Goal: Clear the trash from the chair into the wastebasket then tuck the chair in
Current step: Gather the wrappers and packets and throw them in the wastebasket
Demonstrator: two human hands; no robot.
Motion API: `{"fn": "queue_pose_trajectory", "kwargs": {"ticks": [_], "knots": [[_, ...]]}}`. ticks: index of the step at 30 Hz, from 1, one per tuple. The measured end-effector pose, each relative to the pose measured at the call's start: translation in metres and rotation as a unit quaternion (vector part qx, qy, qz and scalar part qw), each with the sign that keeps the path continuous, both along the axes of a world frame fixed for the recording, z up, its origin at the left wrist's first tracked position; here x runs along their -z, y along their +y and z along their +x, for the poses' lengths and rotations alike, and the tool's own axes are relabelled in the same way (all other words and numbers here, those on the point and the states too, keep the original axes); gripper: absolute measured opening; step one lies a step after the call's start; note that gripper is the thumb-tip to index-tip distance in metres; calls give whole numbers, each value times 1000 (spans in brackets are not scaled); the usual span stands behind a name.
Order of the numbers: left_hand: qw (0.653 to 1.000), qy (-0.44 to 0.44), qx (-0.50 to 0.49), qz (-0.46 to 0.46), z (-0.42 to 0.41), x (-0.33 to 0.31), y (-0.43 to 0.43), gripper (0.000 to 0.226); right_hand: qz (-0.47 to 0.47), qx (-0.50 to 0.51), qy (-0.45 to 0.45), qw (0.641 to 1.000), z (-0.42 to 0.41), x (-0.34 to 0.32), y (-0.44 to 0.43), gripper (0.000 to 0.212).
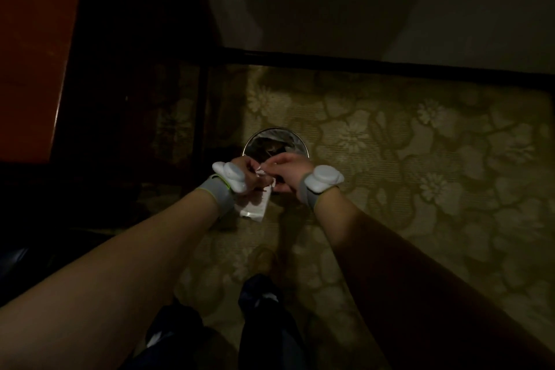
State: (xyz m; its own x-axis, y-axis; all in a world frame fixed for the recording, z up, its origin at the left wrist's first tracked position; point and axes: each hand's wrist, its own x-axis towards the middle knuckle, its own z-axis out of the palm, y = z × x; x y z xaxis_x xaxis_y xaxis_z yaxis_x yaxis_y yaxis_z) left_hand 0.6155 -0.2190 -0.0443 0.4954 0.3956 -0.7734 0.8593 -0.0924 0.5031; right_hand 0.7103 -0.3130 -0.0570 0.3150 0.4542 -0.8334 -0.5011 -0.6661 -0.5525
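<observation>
A small round wastebasket [274,141] with a shiny rim and a plastic liner stands on the floral carpet, with dark scraps inside. Both my hands are held together just over its near edge. My left hand [249,173] grips a white paper wrapper [253,209] that hangs down below my wrist. My right hand [286,170] pinches the top of the same crumpled white trash between the two hands. The chair is not clearly visible in this dim view.
A dark wooden desk [33,54] with a slim leg [199,111] stands at the left. A dark baseboard [390,64] runs along the wall behind the basket. My feet in dark shoes [261,294] are below on the carpet [420,159].
</observation>
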Motion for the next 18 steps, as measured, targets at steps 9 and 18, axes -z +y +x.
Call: {"fn": "queue_pose_trajectory", "kwargs": {"ticks": [9, 18], "knots": [[997, 21, -70, -33, 4, 20, 8, 25, -70, 22, -17, 997, 27, 28, -36, 34], [993, 41, -109, -19, 5, 32, 24, 34, -72, -97, -134, 984, 40, 21, -12, 32]]}}
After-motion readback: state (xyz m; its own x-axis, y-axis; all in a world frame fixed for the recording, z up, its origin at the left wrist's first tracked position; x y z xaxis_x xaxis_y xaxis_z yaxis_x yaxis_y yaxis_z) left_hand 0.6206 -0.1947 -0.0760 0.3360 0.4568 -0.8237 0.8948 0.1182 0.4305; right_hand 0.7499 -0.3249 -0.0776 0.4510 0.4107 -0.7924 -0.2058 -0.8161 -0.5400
